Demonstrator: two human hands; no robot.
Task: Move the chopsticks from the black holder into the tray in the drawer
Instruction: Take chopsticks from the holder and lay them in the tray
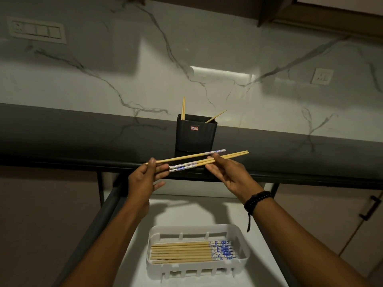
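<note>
A black holder (pixel 195 134) stands on the dark counter with three bamboo chopsticks (pixel 183 107) still poking out. In front of it I hold three chopsticks (pixel 186 157) level above the open drawer. My left hand (pixel 145 177) pinches their left ends, and my right hand (pixel 226 172) pinches them near the middle. Two of them have their blue-patterned ends to the left, one to the right. Below, a white tray (pixel 245 254) in the drawer holds several chopsticks (pixel 182 251) laid side by side, patterned ends to the right.
The drawer floor (pixel 244 212) is white, with dark side rails. A marble backsplash rises behind the counter, with a switch plate (pixel 37 31) at the upper left and a socket (pixel 322 76) at the right. A cabinet door with a black handle (pixel 370 208) is at the right.
</note>
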